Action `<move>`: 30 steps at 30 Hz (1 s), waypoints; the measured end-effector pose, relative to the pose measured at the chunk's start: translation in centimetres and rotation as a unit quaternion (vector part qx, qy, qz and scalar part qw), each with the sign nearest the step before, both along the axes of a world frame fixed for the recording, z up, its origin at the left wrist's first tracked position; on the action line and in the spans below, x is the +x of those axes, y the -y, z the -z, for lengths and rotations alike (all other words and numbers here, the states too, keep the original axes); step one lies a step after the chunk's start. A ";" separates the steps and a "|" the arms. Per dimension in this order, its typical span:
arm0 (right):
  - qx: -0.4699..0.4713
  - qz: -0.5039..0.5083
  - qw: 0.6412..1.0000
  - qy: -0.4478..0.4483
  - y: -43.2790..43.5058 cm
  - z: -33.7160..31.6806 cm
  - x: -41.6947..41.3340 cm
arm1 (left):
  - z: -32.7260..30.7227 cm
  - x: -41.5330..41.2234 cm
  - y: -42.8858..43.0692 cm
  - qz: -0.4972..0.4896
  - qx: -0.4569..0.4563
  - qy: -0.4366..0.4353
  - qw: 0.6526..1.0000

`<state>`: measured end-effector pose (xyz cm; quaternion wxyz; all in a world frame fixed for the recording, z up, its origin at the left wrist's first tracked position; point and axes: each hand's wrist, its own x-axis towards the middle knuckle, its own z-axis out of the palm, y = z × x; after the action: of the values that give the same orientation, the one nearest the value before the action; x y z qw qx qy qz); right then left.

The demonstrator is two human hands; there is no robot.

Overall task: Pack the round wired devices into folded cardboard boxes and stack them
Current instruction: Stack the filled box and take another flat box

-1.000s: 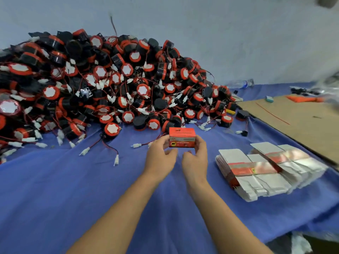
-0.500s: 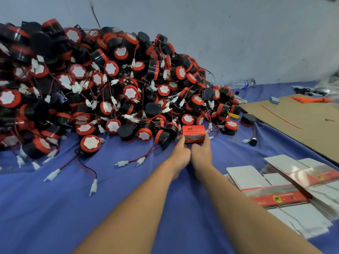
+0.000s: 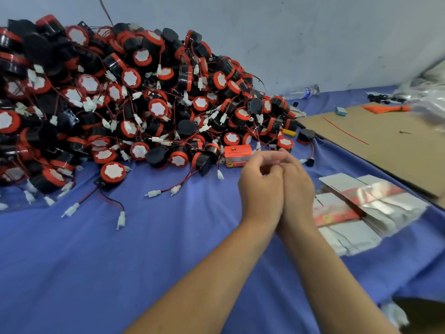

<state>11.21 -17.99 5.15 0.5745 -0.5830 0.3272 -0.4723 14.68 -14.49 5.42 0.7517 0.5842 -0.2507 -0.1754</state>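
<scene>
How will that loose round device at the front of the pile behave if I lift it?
The round device looks rigid, probably easy to grip by its black body. Its red-black wires lie slack on the blue cloth, so they will likely dangle with the white connectors. Set on edge, it might roll.

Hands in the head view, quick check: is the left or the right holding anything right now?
Left hand: fingers loosely curled, holding nothing.
Right hand: fingers loosely curled, holding nothing; the orange box sits ungripped on the blue cloth.
</scene>
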 end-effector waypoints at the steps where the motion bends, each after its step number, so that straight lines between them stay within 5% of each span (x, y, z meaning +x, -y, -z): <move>1: 0.027 0.005 1.000 0.008 -0.2 -0.7 -1.5 | -0.4 -1.3 -0.3 0.010 0.004 0.013 1.000; 3: 0.037 0.039 0.998 -0.025 0.0 -1.5 -4.2 | -0.7 -3.3 -0.9 0.011 0.033 0.061 0.998; 6: -0.098 0.102 0.969 -0.203 0.5 -1.0 -8.0 | 0.0 -5.7 -1.2 0.010 0.132 0.106 0.985; 12: -0.212 0.081 0.823 -0.521 1.7 2.4 -11.6 | 3.1 -8.2 -0.7 0.028 0.311 0.103 0.944; 18: -0.231 0.082 0.808 -0.536 1.5 3.0 -11.9 | 3.9 -7.9 -0.3 -0.026 0.285 -0.009 0.958; 24: -0.232 0.132 0.869 -0.416 1.1 2.7 -12.8 | 3.6 -6.2 -1.0 -0.057 0.197 -0.142 0.968; 30: -0.170 0.144 0.880 -0.419 1.2 1.5 -13.6 | 2.2 -4.0 -2.3 -0.040 0.129 -0.194 0.972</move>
<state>-2.38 -19.19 3.68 0.2013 -0.7617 0.5320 -0.3102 10.64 -12.18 3.19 0.7105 0.6406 -0.0517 -0.2865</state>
